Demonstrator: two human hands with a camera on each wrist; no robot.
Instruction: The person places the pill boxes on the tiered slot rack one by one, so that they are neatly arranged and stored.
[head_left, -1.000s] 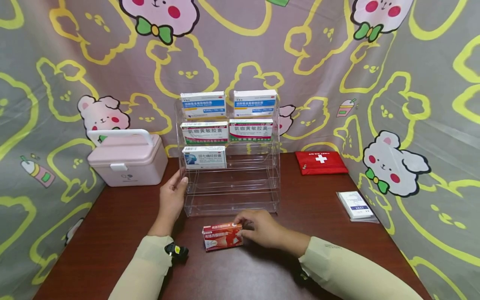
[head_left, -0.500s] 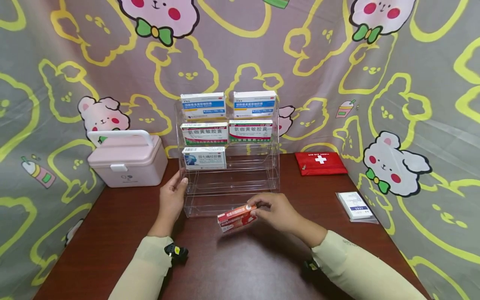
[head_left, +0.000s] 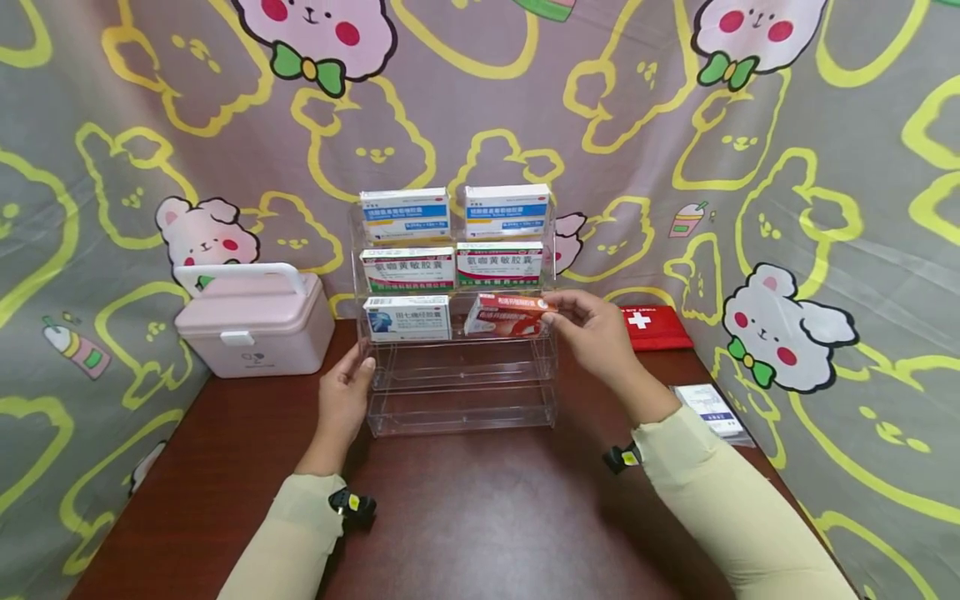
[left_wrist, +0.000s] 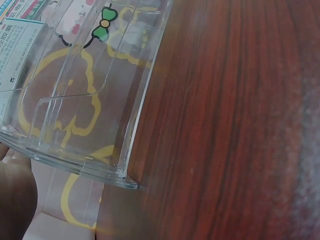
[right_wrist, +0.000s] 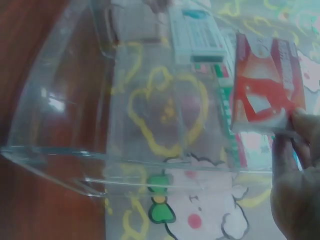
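Observation:
A clear tiered display rack (head_left: 462,414) stands on the table, and my left hand (head_left: 344,397) grips its left side edge. Part of that hand (left_wrist: 17,195) shows at the rack's side in the left wrist view. My right hand (head_left: 592,333) pinches a red medicine box (head_left: 504,317) by its right end, at the third tier. The box is slightly tilted, beside a white-and-teal medicine box (head_left: 407,320). In the right wrist view the red box (right_wrist: 267,82) is between thumb and fingers.
Blue-and-white boxes (head_left: 406,215) fill the top tier, green-and-red boxes (head_left: 499,267) the second. A pink case (head_left: 255,325) stands left. On the right lie a red first aid pouch (head_left: 658,328), partly behind my hand, and a white packet (head_left: 708,410).
My right hand has lifted the red medicine box from the table up to the third tier, moving right and away from me. The left hand stays at the rack's side.

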